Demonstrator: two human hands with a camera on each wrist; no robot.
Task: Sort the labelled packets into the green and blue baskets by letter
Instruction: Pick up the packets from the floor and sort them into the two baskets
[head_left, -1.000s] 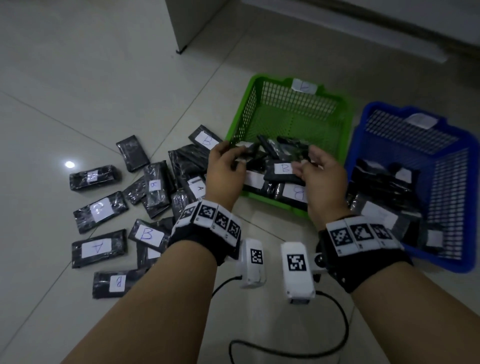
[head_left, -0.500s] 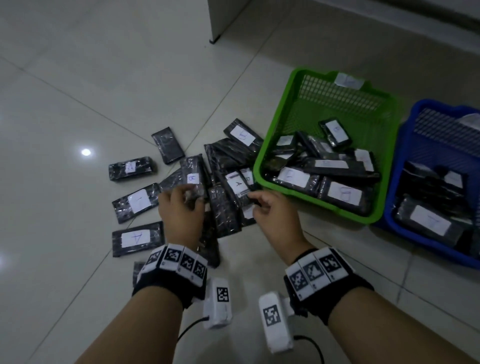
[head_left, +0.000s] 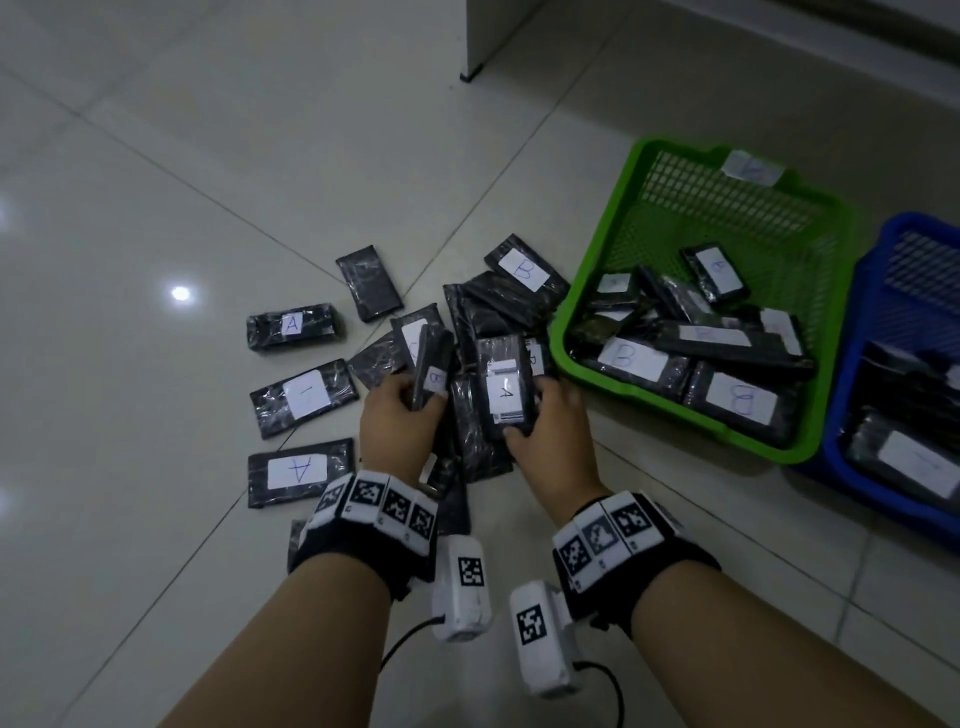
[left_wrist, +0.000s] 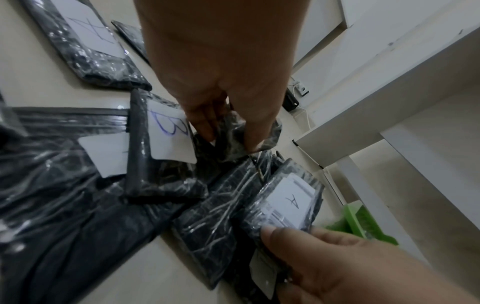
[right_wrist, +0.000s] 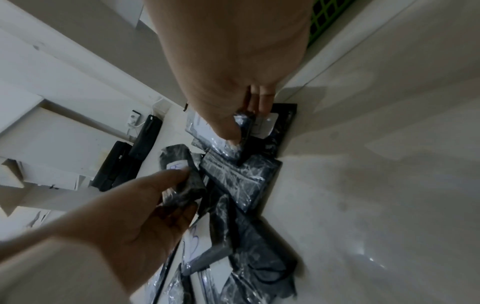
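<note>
The person's right hand (head_left: 550, 441) is gripping a black plastic-wrapped packet with a white paper label marked A (head_left: 505, 392), thumb curled over its near end and fingers behind it, lifting it clear of the heap. The left hand (head_left: 400, 426) is pinching a second black wrapped packet (head_left: 431, 366) on edge, its small label seeming to read B, though part of it is hidden by the fingers. Both are hanging just above the loose pile of black labelled packets (head_left: 483, 332) that is lying on the pale tiled floor (head_left: 156, 156), with more packets marked A and B scattered flat to the left. Just beside the pile, to the right, the green plastic mesh basket (head_left: 613, 270) is holding packets that are showing B labels; touching its far side, at the picture's right edge, the blue plastic mesh basket (head_left: 893, 234) is holding others whose letters I cannot read. This looks like the pick-up step for two packets at once. Next, I judge, each hand needs carrying right: the B packet to the green basket, the A packet presumably over it to the blue one, without mixing the two.
</note>
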